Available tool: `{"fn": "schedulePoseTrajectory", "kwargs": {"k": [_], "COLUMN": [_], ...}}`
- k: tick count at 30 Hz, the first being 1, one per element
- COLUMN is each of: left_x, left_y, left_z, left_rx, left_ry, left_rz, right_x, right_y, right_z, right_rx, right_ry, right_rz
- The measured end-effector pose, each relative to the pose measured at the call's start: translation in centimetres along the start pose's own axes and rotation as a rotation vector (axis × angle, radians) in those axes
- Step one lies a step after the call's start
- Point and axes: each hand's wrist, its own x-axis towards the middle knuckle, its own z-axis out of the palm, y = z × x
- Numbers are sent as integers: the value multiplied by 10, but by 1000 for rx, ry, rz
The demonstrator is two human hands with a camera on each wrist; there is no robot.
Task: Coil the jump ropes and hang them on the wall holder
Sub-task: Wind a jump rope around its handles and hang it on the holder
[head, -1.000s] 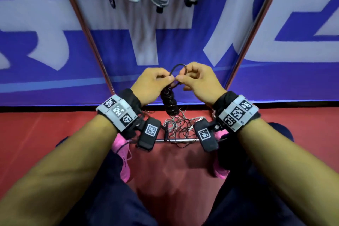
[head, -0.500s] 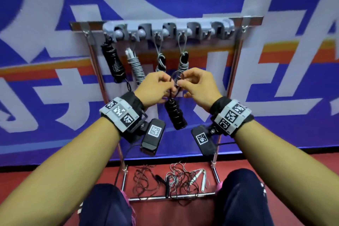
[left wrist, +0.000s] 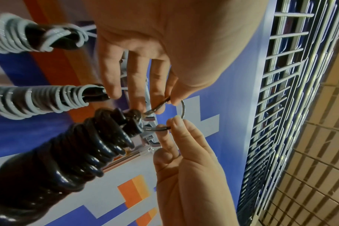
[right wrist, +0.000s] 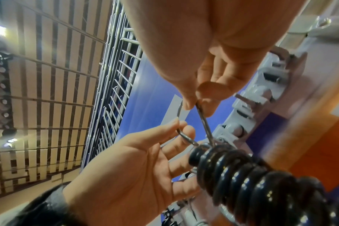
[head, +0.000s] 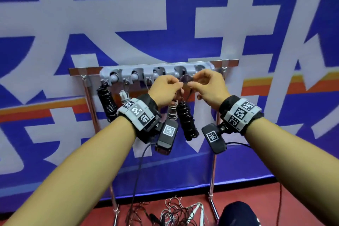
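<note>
Up by the holder, two hands pinch one rope loop

Near the middle of the head view, both hands are up in front of the grey wall holder [head: 128,75]. The left hand [head: 166,90] pinches one side of a thin loop [head: 186,78] with its thumb and first finger. Its other fingers stick out almost straight, as the left wrist view shows. The right hand [head: 209,86] pinches the other side of the same loop, also with thumb and first finger, and its other fingers are bent a little. Each hand holds on with a small pinch, not a full fist.

The loop sits between the two hands, just in front of the end of the holder nearer the right of the frame (I cannot tell if it touches a peg). Under the loop hangs the black coiled rope [head: 187,123]. It dangles below the hands, between the two wrists, a bit tilted. Only the loop is held.

Toward the left of the frame, more bundles hang from the holder: a black bundle [head: 107,102], a white bundle [head: 123,95], and a grey-wrapped bundle [head: 172,112] partly hidden behind the left hand. At the bottom of the frame, loose ropes [head: 176,213] lie in a tangle on the red floor [head: 267,194].
</note>
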Motion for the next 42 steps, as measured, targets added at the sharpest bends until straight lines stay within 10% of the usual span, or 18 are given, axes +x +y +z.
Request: {"fn": "schedulePoseTrajectory", "kwargs": {"k": [19,42], "left_x": [107,51], "left_y": [-46,-45], "left_z": [37,12], "left_rx": [710,312], "left_ry": [119,-56], "left_rz": [140,14], "right_x": [72,21], "right_y": [84,44], "right_z": [3,5], "right_rx": [-285,-332], "right_ry": [107,-319], "right_rz": [62,146]}}
